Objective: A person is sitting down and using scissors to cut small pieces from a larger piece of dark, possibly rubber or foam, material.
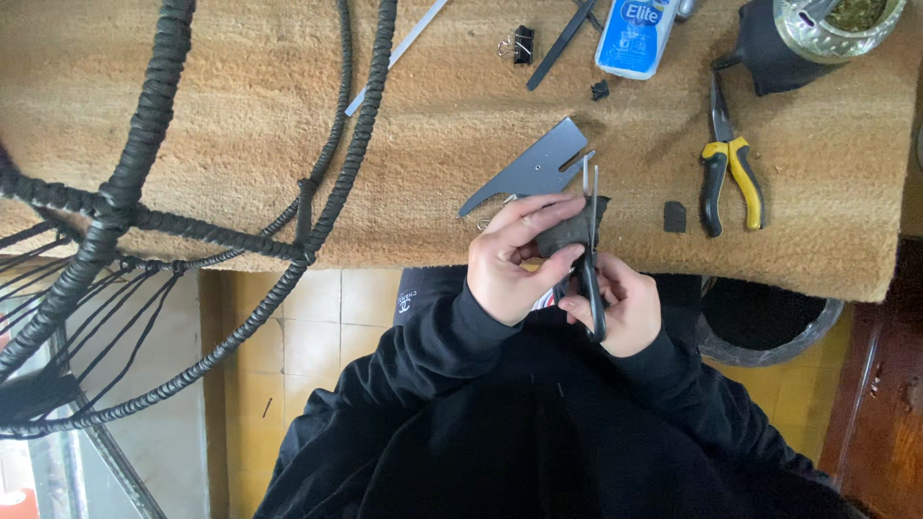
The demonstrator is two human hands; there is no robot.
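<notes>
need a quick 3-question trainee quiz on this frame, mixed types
1. True or false: the right hand holds the scissors, blades pointing away from the person.
2. What does the left hand pinch? A) yellow pliers B) a small dark piece C) a binder clip
3. Which tool lies alone on the mat, right of the hands?

Key
1. True.
2. B: the dark piece sits between the fingers, at the blades.
3. The yellow-handled pliers; neither hand touches them.
</notes>
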